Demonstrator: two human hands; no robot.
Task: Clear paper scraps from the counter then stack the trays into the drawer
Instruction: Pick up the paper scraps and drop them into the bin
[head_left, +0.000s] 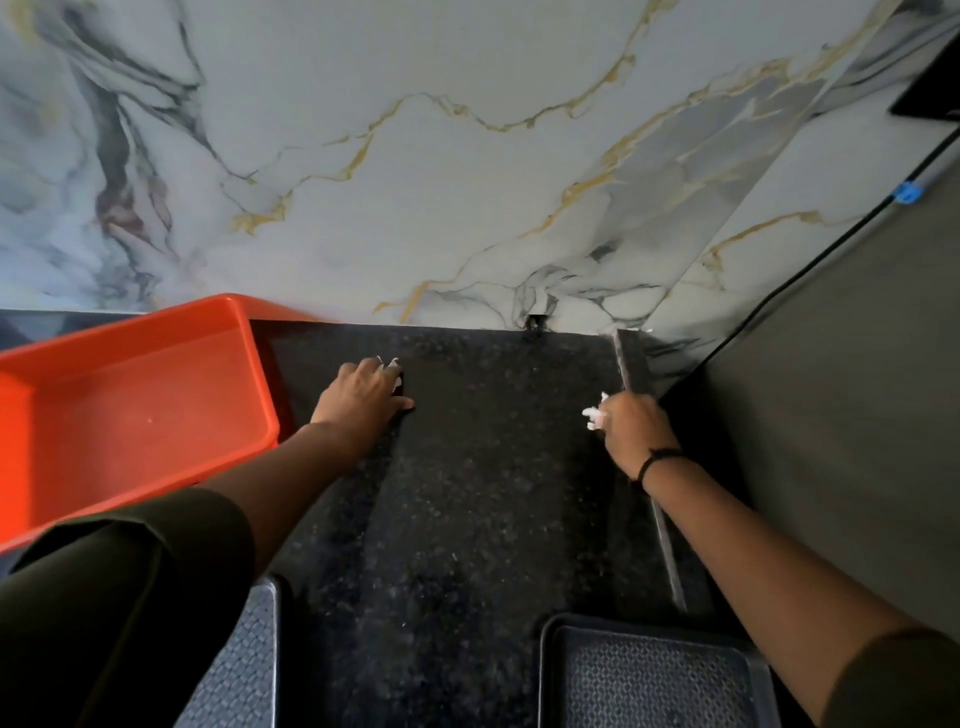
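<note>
My left hand lies palm down on the black speckled counter, its fingers closed over white paper scraps that stick out past the fingertips. My right hand is closed near the counter's right edge, with white paper scraps bunched in its grip. A dark textured tray sits at the near right. Another dark tray shows at the near left, partly hidden by my sleeve. The drawer is out of sight.
A large orange plastic bin stands on the left, close to my left forearm. A marble-patterned wall rises behind the counter. A grey panel with a black cable borders the right side.
</note>
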